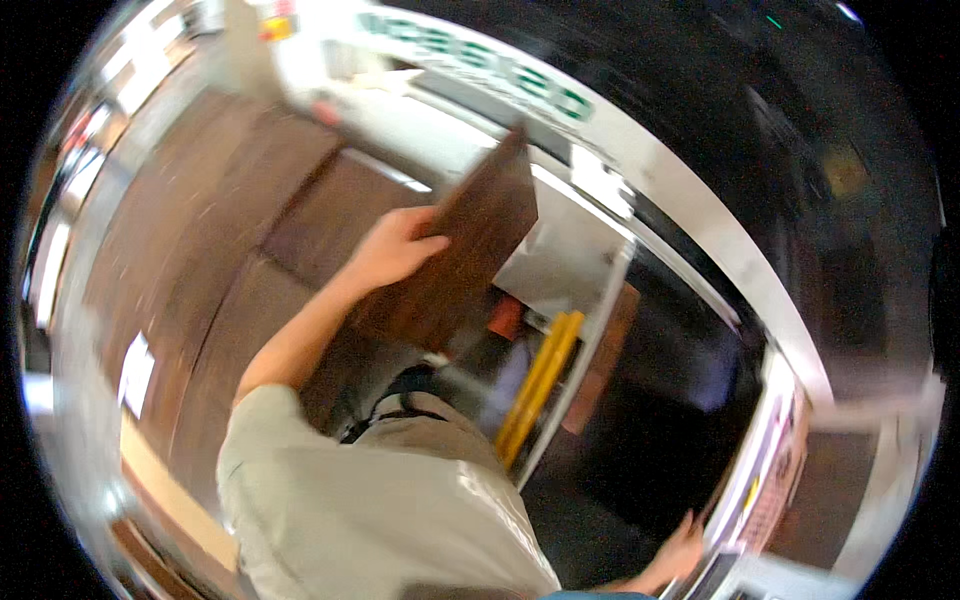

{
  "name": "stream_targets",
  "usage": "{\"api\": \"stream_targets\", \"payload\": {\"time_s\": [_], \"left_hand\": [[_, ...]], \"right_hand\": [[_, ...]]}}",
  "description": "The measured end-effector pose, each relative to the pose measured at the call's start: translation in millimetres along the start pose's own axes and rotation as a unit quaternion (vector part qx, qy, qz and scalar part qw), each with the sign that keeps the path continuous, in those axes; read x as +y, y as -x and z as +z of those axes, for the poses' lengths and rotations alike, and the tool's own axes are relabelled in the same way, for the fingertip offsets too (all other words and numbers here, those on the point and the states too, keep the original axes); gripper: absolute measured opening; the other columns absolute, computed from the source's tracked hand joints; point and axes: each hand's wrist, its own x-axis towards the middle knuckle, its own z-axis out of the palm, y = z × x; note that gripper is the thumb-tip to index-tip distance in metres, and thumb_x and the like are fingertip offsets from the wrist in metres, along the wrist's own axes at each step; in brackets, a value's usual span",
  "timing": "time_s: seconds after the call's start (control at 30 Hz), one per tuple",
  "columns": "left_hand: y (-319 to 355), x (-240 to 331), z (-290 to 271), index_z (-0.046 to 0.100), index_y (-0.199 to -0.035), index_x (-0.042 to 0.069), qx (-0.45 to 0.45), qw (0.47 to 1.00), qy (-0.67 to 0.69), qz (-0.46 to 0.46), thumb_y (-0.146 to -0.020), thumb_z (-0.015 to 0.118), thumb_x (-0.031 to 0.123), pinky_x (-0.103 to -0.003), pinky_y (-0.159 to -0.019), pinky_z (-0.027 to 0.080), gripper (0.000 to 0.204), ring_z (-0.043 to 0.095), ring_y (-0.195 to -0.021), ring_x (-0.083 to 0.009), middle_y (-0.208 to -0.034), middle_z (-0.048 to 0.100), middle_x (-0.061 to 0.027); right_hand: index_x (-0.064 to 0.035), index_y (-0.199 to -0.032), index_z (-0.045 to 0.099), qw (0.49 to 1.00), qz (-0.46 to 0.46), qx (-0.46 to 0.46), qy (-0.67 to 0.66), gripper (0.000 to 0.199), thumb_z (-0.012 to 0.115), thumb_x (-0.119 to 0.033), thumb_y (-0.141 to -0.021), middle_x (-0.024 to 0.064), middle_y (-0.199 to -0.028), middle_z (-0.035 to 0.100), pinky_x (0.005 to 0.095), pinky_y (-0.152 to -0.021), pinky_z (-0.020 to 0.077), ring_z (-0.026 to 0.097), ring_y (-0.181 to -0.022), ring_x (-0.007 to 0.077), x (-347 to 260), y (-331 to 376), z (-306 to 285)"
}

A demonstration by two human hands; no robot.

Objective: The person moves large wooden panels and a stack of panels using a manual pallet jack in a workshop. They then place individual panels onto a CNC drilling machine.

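Left hand (pixel 395 248) closed on the near edge of a dark brown board (pixel 455 260), held tilted above stacked brown panels (pixel 200 250) on the left. Light grey shirt (pixel 380 510) low in view. Yellow bar (pixel 540 375) and slim metal rail (pixel 585 350) right of board, inside the dark opening of a white-framed machine (pixel 690 220). Right hand (pixel 680 552) resting near machine's lower edge; grip too blurred, cannot tell.

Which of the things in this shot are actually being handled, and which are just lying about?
In hand:
- left hand gripping the dark brown board, held up tilted
- right hand resting by the pale machine edge

Lying about:
- stacked brown boards at left
- yellow bar under the machine
- grey metal rod beside it
- white machine frame
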Motion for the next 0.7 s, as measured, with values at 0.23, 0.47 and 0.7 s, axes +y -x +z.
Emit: {"api": "stream_targets", "payload": {"time_s": [0.23,0.47,0.7], "left_hand": [[9.4,45.6,146.5,0.061,-0.143,0.0,-0.118,0.905,0.383,-0.14,-0.101,0.07,0.011,-0.036,-0.1,0.053,0.044,0.067,-0.112,-0.0166,-0.128,0.072,-0.0075],[-4.2,46.6,414.3,0.056,-0.146,0.002,-0.146,0.868,0.47,-0.061,-0.104,0.071,0.023,-0.037,-0.112,0.044,0.05,0.059,-0.128,-0.0234,-0.141,0.065,-0.0085],[-12.6,29.7,477.5,0.011,-0.165,-0.012,-0.117,0.989,-0.069,0.058,-0.108,0.029,0.072,-0.06,-0.13,-0.004,0.103,0.002,-0.164,-0.0463,-0.174,0.011,-0.0342]], "right_hand": [[-0.0091,-0.106,0.079,0.999,0.036,-0.008,0.012,0.043,0.065,-0.05,-0.101,0.0228,-0.094,0.076,0.0553,-0.073,0.0556,0.073,-0.089,0.046,-68.3,-27.1,-18.6],[-0.0098,-0.09,0.076,0.996,-0.009,0.092,-0.01,0.043,0.065,-0.05,-0.102,0.0193,-0.077,0.074,0.05,-0.064,0.0573,0.074,-0.07,0.0404,-134.4,-34.9,11.9],[-0.0056,-0.119,0.073,0.972,-0.026,-0.115,-0.201,0.056,0.075,-0.054,-0.092,0.0178,-0.119,0.073,0.056,-0.101,0.0476,0.068,-0.117,0.0371,-169.1,34.0,73.4]]}}
